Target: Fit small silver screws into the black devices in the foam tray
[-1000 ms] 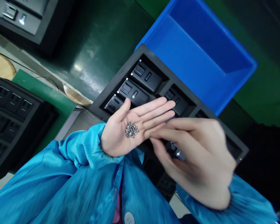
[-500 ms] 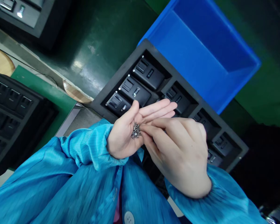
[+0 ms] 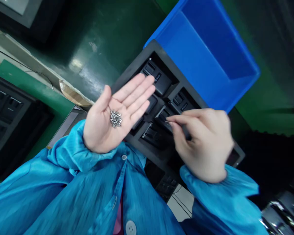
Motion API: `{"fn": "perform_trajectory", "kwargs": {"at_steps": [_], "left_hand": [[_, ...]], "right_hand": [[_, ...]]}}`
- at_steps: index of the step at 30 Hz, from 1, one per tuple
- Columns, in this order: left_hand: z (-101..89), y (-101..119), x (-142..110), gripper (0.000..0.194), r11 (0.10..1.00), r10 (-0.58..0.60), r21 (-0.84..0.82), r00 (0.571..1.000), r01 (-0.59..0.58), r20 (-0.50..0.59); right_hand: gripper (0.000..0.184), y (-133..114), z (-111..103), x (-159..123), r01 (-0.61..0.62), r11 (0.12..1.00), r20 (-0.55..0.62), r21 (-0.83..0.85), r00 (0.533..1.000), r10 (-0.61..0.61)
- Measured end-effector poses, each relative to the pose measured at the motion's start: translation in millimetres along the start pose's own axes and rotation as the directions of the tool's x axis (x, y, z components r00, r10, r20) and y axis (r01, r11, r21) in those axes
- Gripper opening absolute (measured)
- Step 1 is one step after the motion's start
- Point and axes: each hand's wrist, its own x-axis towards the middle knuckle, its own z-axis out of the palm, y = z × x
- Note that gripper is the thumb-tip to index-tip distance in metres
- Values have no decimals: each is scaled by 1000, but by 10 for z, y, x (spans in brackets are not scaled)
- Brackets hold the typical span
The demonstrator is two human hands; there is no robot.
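Observation:
Palm up, my left hand [image 3: 120, 114] is open with its fingers stretched out flat. A small heap of short metal screws [image 3: 116, 118] lies loose on its palm. My right hand [image 3: 203, 143] is closed in a pinch on a tiny screw [image 3: 167, 121], of which only a thin bit shows at the fingertips. Those fingertips are over a black device [image 3: 164, 115] in a compartment of the black foam tray [image 3: 133, 76]. Another black device marked "Riton" [image 3: 159, 78] sits at the tray's far end. My hands hide several other compartments.
A blue plastic bin [image 3: 201, 49] stands behind the tray on the green table [image 3: 107, 42]. More black trays of devices [image 3: 7, 107] are at the left. Part of another tray [image 3: 31, 16] shows at the top left. Shiny dark objects [image 3: 279, 215] lie at the lower right.
My right hand has left the screws in the left palm and is over a device in the tray with one screw. My left hand has moved left and up, its palm now uncovered.

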Motion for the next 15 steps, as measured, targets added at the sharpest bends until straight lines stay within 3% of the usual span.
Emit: {"fn": "perform_trajectory", "kwargs": {"at_steps": [5, 10, 15], "left_hand": [[-33, 121, -13, 64, 998, 56, 16, 998, -56, 1], [-40, 100, -14, 66, 999, 26, 20, 1000, -26, -7], [-34, 82, -19, 67, 1000, -3, -1, 1000, 3, 3]], "right_hand": [[8, -1, 234, -22, 90, 990, 46, -106, 995, -85], [8, -29, 224, 19, 227, 959, 99, -170, 972, -212], [6, -84, 222, 49, 277, 936, 118, -218, 959, -256]]}}
